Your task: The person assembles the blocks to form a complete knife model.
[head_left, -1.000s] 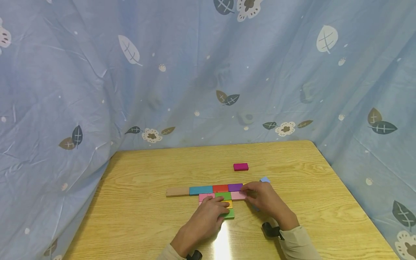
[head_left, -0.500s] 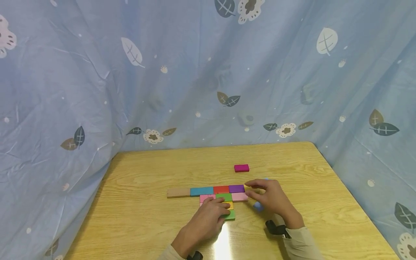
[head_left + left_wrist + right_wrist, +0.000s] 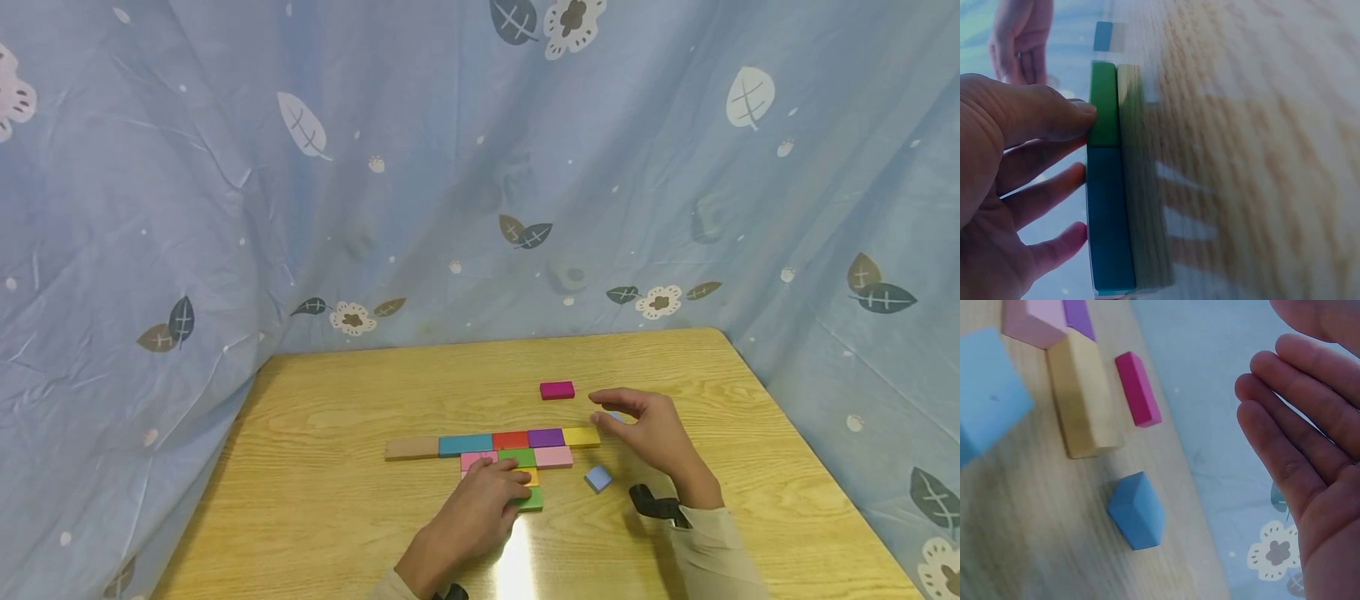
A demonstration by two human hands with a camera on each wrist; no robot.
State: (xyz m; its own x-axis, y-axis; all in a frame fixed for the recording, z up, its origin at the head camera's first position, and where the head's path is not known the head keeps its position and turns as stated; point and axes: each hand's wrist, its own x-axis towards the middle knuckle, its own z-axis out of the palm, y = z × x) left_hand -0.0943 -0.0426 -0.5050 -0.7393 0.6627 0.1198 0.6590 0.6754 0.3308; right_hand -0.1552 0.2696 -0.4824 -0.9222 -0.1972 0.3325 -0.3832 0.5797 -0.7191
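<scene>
My left hand (image 3: 480,508) rests with spread fingers on the near group of flat blocks, hiding part of them. In the left wrist view its thumb and fingertips lie at the top of a green block (image 3: 1104,103) and a blue block (image 3: 1110,219). My right hand (image 3: 652,429) is held over the table with thumb and fingers apart, holding nothing. Left of it, a yellow block (image 3: 582,437) ends a row of purple (image 3: 546,437), red (image 3: 511,440), blue (image 3: 465,445) and tan (image 3: 412,448) blocks. Pink (image 3: 553,457) and green (image 3: 516,457) blocks lie along the row's near side.
A magenta block (image 3: 557,390) lies alone beyond the row. One small blue block (image 3: 598,478) sits right of the group; another blue block (image 3: 1138,512) is partly hidden by my right hand in the head view. A patterned blue curtain (image 3: 420,208) hangs behind the wooden table (image 3: 315,517).
My right hand has left the row's right end and moved away to the right with its fingers parted, uncovering the yellow block. The left hand has stayed on the blocks.
</scene>
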